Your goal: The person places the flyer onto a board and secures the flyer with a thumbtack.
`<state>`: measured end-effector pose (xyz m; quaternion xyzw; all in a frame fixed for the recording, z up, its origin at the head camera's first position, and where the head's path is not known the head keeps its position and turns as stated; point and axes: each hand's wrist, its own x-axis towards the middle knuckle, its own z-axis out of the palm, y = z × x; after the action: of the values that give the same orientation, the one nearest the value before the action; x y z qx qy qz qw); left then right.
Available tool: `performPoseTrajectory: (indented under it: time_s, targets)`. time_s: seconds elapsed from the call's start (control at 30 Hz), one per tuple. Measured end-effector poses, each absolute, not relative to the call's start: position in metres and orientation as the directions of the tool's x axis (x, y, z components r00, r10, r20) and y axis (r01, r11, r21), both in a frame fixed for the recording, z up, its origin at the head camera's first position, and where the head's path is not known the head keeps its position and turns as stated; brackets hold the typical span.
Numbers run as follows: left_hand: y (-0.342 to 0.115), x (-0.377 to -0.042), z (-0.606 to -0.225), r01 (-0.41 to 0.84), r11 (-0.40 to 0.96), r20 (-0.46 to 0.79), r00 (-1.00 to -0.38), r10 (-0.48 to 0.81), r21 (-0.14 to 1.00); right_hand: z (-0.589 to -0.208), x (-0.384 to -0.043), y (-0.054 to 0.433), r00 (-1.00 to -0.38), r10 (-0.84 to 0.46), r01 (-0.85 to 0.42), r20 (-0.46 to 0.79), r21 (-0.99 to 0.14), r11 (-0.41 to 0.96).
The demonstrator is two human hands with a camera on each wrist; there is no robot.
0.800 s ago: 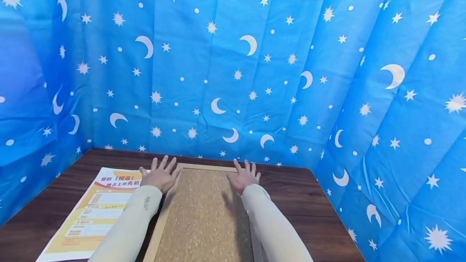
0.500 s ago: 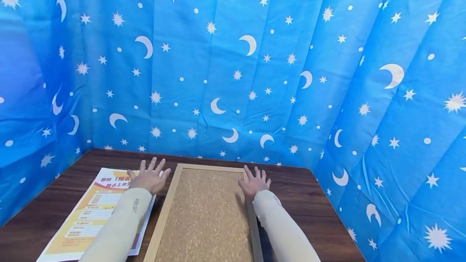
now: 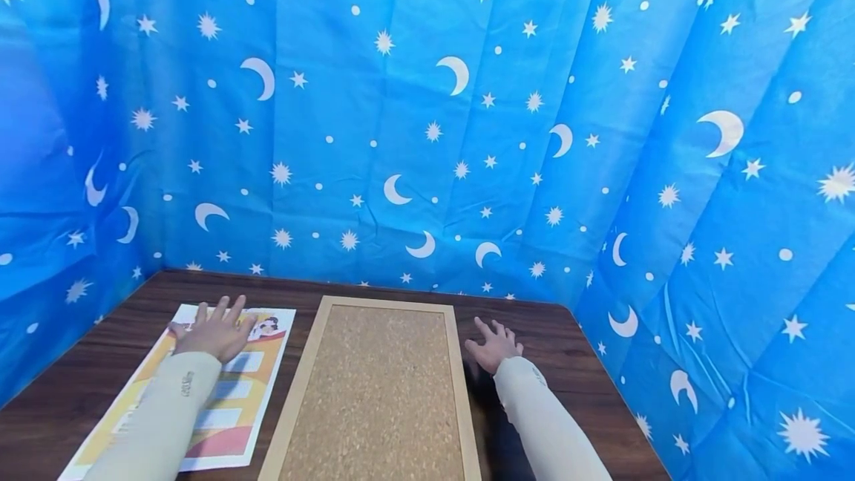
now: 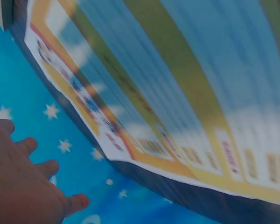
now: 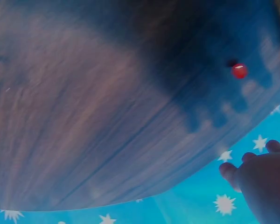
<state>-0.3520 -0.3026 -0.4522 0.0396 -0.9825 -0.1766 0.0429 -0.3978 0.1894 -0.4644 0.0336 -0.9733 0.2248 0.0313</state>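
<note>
- Left hand (image 3: 212, 331): over the upper part of the printed sheet (image 3: 247, 384), back of the hand up, fingers spread. Its shadow falls on the sheet.
- Right hand (image 3: 496, 347): over the worktop (image 3: 568, 370) just right of the corkboard (image 3: 381, 384), fingers spread loosely, some bent. Its shadow is on the wood.
- Sheet: flat, left of the board, a narrow strip of worktop between them. Orange, yellow and white print, partly covered by hand and sleeve (image 3: 150, 421).
- Corkboard: flat between the two hands, pale wooden frame, far edge near the back of the worktop; near end cut off in the head view.
- Small red item (image 5: 239, 71): right wrist view, on the worktop inside the hand's shadow. Too small to say what it is.
- Worktop: dark wood grain, rounded back corners.
- Backdrop: blue curtain (image 3: 374, 110), white moons, stars and dots.
</note>
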Motion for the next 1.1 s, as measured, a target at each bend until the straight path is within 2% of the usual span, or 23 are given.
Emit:
performPoseTrajectory:
  time_s: [0.37,0.63,0.9,1.1]
  targets:
    - [-0.349,-0.333,-0.454,-0.206,0.915,0.008,-0.975,-0.222,0.347,-0.47,-0.399,0.214,-0.997,-0.058,-0.074,0.048,-0.455,0.888]
    - [-0.374,-0.33,-0.454,-0.307,0.918,0.021,-0.947,-0.322,0.25,-0.474,-0.397,0.222,-0.998,-0.037,-0.055,0.054,-0.398,0.916]
    - [-0.395,-0.321,-0.453,-0.424,0.88,-0.106,-0.905,-0.411,0.214,-0.465,-0.392,0.228,-0.998,-0.015,-0.043,0.068,-0.444,0.895]
    - [-0.405,-0.316,-0.458,-0.528,0.817,-0.174,-0.849,-0.499,0.231,-0.462,-0.388,0.234,-0.995,-0.077,-0.099,0.065,-0.453,0.886]
